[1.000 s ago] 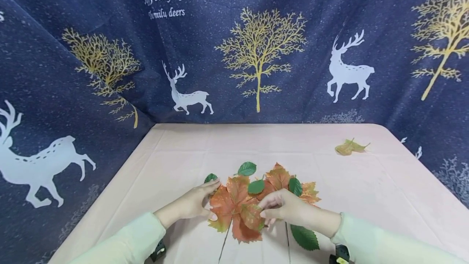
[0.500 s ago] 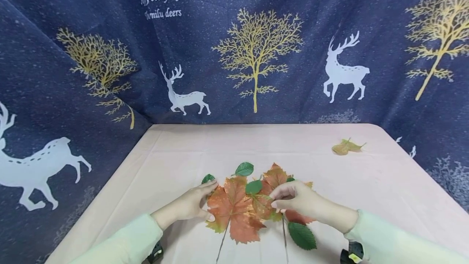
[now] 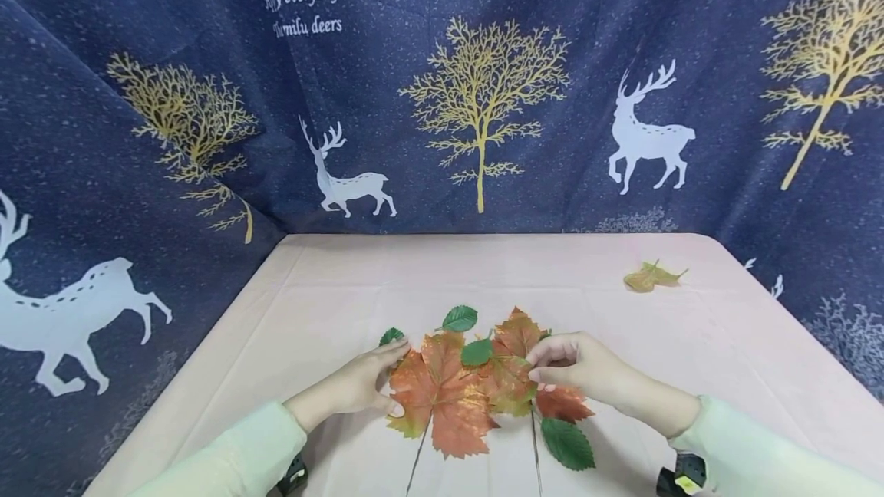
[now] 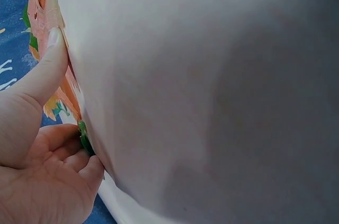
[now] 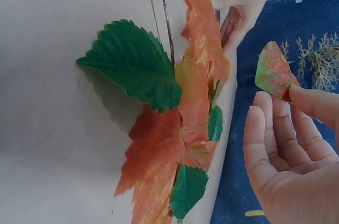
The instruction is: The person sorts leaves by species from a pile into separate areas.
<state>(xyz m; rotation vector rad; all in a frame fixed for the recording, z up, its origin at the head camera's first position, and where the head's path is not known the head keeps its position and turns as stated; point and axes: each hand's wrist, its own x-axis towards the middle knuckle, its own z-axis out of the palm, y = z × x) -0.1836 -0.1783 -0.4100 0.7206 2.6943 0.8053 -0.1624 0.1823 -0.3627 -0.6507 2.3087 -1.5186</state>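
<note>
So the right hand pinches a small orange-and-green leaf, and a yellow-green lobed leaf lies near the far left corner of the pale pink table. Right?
Not quite: the yellow-green lobed leaf lies near the far right corner of the pale pink table, not the left, as the head view shows. The right hand does pinch the small orange-and-green leaf.

Right hand (image 3: 585, 365) in a thumb-and-finger pinch
</note>
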